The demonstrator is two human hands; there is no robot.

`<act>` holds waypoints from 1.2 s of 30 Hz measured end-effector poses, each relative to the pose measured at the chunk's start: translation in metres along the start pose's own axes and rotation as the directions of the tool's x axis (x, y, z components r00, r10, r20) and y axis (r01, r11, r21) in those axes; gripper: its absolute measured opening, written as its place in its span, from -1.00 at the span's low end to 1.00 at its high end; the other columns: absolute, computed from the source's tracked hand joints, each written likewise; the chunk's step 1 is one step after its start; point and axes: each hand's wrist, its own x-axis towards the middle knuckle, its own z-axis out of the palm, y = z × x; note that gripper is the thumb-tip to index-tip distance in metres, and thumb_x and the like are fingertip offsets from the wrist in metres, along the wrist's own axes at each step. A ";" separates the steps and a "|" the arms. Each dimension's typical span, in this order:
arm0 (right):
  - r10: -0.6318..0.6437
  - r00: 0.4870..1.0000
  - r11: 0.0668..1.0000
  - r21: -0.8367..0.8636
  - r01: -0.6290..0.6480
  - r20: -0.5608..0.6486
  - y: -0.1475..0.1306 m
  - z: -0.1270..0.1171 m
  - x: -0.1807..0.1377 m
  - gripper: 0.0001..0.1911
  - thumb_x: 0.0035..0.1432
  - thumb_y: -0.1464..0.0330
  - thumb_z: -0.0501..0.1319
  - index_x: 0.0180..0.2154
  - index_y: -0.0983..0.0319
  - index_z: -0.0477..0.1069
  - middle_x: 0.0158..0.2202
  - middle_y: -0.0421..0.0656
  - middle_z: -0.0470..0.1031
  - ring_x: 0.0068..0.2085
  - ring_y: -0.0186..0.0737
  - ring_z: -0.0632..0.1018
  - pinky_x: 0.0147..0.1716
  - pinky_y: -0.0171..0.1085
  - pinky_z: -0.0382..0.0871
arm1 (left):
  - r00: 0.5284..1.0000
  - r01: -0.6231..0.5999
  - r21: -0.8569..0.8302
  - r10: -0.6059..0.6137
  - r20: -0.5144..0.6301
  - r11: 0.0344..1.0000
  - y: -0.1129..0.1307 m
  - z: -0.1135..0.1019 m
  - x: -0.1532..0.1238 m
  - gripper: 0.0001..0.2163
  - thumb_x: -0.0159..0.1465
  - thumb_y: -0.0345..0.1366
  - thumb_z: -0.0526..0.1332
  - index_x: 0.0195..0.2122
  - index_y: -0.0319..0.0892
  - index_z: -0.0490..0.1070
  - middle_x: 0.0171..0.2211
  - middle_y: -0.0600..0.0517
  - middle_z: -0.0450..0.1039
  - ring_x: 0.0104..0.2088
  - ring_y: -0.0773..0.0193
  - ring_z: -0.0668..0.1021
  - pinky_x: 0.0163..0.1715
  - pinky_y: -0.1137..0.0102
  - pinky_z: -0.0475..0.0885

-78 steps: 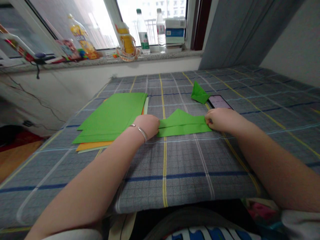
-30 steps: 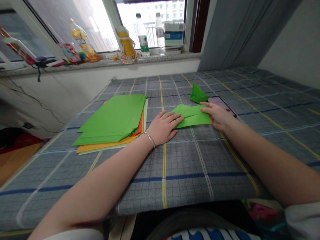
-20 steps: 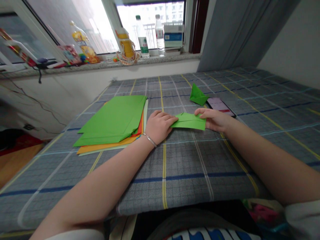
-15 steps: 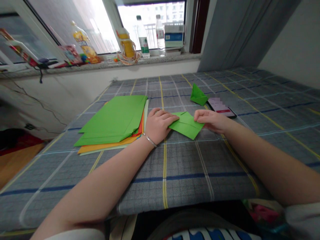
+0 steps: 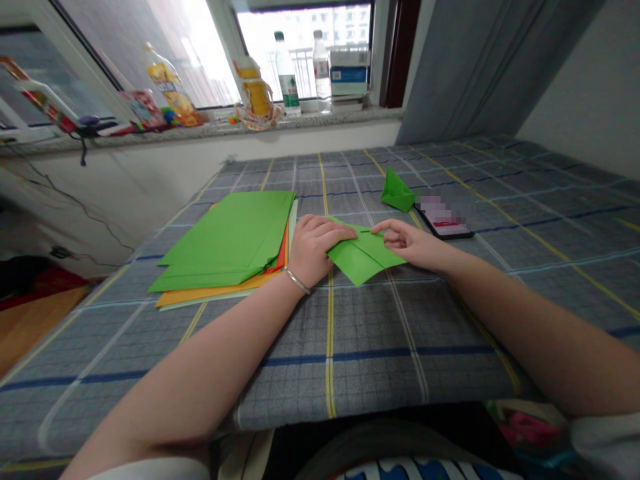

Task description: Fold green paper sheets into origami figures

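A folded green paper piece (image 5: 363,255) lies on the grey plaid cloth (image 5: 380,333), turned so one corner points toward me. My left hand (image 5: 313,249), with a silver bracelet on the wrist, curls its fingers over the piece's left edge and grips it. My right hand (image 5: 413,243) pinches the piece's far right edge between thumb and fingers. Both forearms stretch across the cloth.
A stack of green, orange and pale paper sheets (image 5: 225,243) lies left of my hands. A finished green folded shape (image 5: 397,191) and a phone (image 5: 443,218) sit beyond my right hand. Bottles (image 5: 285,70) and clutter line the windowsill. A curtain hangs at the right.
The long folded strip became a smaller piece, and both hands have turned it so a corner points toward me. My right hand went from lying flat to pinching.
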 end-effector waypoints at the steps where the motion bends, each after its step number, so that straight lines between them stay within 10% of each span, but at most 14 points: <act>1: -0.027 0.998 0.996 -0.088 0.023 -0.051 0.002 0.001 0.001 -0.56 -0.01 0.38 0.20 -0.03 0.10 0.27 -0.32 -0.23 0.49 -0.38 -0.26 0.49 -0.35 -0.26 0.39 | 1.000 -0.013 -0.026 0.013 0.003 1.000 0.000 0.001 0.000 -0.77 0.38 -0.31 0.06 -0.13 -0.06 0.52 -0.12 0.03 0.60 -0.09 0.23 0.53 -0.02 0.23 0.29; 6: -0.208 0.934 0.862 -0.506 0.035 -0.292 0.004 0.003 0.005 -0.50 -0.08 0.53 0.17 -0.03 0.17 0.44 -0.25 -0.16 0.53 -0.32 -0.22 0.50 -0.28 -0.23 0.40 | 0.996 -0.089 -0.134 0.091 0.016 0.987 -0.002 0.007 -0.001 -0.77 0.39 -0.32 0.05 -0.12 -0.08 0.51 -0.09 -0.02 0.57 -0.07 0.24 0.53 0.00 0.24 0.33; 12: -0.391 0.846 0.812 -0.568 0.131 -0.363 0.007 0.003 0.006 -0.59 -0.04 0.55 0.17 -0.15 0.14 0.57 0.13 -0.09 0.43 0.10 -0.05 0.46 0.02 -0.06 0.38 | 0.981 -0.191 -0.208 0.182 -0.060 0.959 -0.004 0.011 -0.001 -0.80 0.34 -0.33 0.09 -0.11 -0.11 0.48 -0.12 -0.03 0.58 -0.12 0.24 0.55 -0.04 0.25 0.37; 18: -0.473 0.796 0.786 -0.589 0.187 -0.378 0.004 0.000 0.005 -0.76 -0.03 0.52 0.18 -0.31 0.15 0.50 -0.09 -0.12 0.54 -0.04 -0.08 0.51 -0.24 -0.16 0.45 | 0.952 -0.305 -0.174 0.302 -0.045 0.936 0.002 0.008 0.000 -0.72 0.31 -0.24 0.10 0.00 -0.11 0.43 -0.08 -0.04 0.56 -0.10 0.19 0.56 0.04 0.19 0.33; 26: -0.548 0.731 0.547 -0.835 -0.055 -0.407 -0.004 -0.014 -0.002 -0.83 0.02 0.49 0.17 -0.33 0.17 0.49 -0.25 -0.09 0.49 -0.16 -0.02 0.42 -0.17 -0.08 0.29 | 0.954 -0.298 -0.203 0.300 -0.019 0.933 0.008 -0.003 0.000 -0.51 0.30 0.06 0.02 0.13 -0.12 0.34 0.06 -0.08 0.49 0.04 0.11 0.52 0.18 0.10 0.22; 36: -0.634 0.733 0.365 -0.931 0.003 -0.247 -0.010 -0.008 -0.007 -0.88 0.11 0.36 0.23 -0.30 0.14 0.54 -0.28 -0.10 0.52 -0.15 -0.01 0.41 -0.16 -0.07 0.21 | 0.991 -0.119 0.092 0.112 0.079 0.989 0.011 0.006 0.000 -0.66 0.35 -0.19 0.08 0.09 -0.17 0.40 0.00 -0.07 0.53 -0.06 0.13 0.56 0.01 0.18 0.35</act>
